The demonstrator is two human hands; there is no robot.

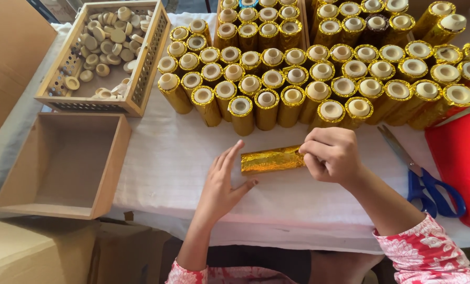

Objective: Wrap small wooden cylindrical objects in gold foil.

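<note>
A gold foil tube point(272, 160) lies on its side near the middle of a table point(166, 158) covered in white cloth. The right hand point(329, 155) closes its fingers around the tube's right end, hiding that end. The left hand point(221, 184) rests flat on the cloth, fingers together and straight, fingertips touching the tube's left end.

Along the far edge, dozens of upright gold tubes point(298, 79) stand packed together, too many to count; the back rows are cut off by the top of the frame.

At the far left corner one perforated wooden tray point(151, 58) holds a heap of pale round plugs point(106, 37). One plain wooden box point(109, 168) sits nearer. One pair of blue-handled scissors point(421, 176) lies on the right, beside a red bin point(458, 163) that is partly cut off.
</note>
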